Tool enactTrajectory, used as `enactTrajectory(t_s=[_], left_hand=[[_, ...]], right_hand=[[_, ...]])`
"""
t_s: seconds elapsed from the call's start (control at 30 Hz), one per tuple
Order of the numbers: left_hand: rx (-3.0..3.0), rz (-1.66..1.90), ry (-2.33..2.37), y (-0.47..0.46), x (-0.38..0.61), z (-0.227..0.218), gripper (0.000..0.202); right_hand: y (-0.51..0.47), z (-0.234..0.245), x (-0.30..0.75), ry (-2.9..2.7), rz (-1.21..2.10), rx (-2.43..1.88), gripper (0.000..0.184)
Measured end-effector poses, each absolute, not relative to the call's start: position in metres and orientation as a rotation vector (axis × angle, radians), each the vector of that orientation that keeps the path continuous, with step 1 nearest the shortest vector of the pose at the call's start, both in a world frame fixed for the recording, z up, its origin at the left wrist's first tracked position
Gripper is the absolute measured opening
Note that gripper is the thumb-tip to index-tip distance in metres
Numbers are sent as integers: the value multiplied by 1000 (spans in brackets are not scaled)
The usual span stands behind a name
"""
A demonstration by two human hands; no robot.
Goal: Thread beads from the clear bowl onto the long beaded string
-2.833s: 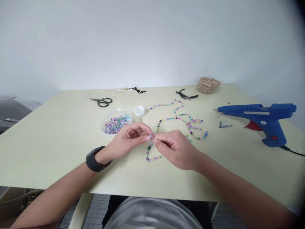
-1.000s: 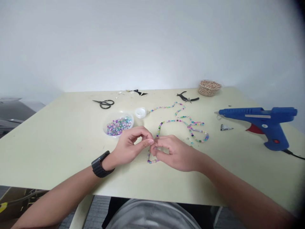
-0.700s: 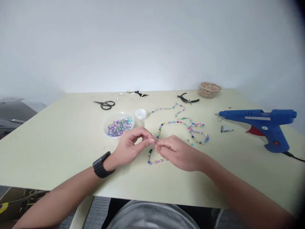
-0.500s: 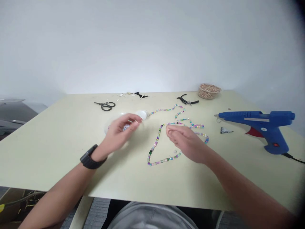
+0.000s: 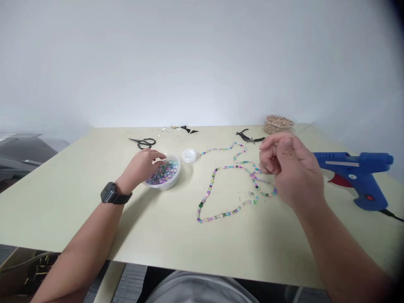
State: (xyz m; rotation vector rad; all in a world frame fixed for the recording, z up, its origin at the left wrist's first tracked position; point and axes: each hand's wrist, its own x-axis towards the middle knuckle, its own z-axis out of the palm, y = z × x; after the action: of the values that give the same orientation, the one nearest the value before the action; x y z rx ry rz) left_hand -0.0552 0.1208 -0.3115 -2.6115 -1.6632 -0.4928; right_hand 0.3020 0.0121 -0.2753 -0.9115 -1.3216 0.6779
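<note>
Beads point(image 5: 162, 174) in mixed colours fill a clear plastic bowl point(image 5: 173, 184) right under the left hand point(image 5: 139, 165), its fingers curved loosely over the rim, touching it and gripping nothing that shows. The right hand point(image 5: 288, 168) hangs raised, fingers curled toward the thumb; whether they pinch anything is too small to tell. Just below those fingers a long beaded strand point(image 5: 217, 214) loops across the table point(image 5: 63, 210), a small white cap point(image 5: 189, 155) at its far end, a blue glue gun point(image 5: 353, 162) beyond the hand

Black wristwatch point(image 5: 112, 193) with a wide strap behind the left hand point(image 5: 139, 168), bare wrist behind the right hand point(image 5: 292, 170), grey shirt point(image 5: 198, 290) below both hands, dark trousers point(image 5: 159, 284) beside it
</note>
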Motion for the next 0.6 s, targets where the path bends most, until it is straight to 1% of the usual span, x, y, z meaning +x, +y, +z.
enactTrajectory(t_s=[0.1,0.3,0.6], left_hand=[[-2653,-380,-1531,119,-50,-311,33],[-2648,-267,-1469,121,-48,-311,34],[-2722,-236,-1452,123,-49,-313,30]], right_hand=[[10,-277,304,-1334,691,-963,33],[8,-282,297,-1376,950,-1090,44],[6,-291,280,-1578,988,-1180,49]])
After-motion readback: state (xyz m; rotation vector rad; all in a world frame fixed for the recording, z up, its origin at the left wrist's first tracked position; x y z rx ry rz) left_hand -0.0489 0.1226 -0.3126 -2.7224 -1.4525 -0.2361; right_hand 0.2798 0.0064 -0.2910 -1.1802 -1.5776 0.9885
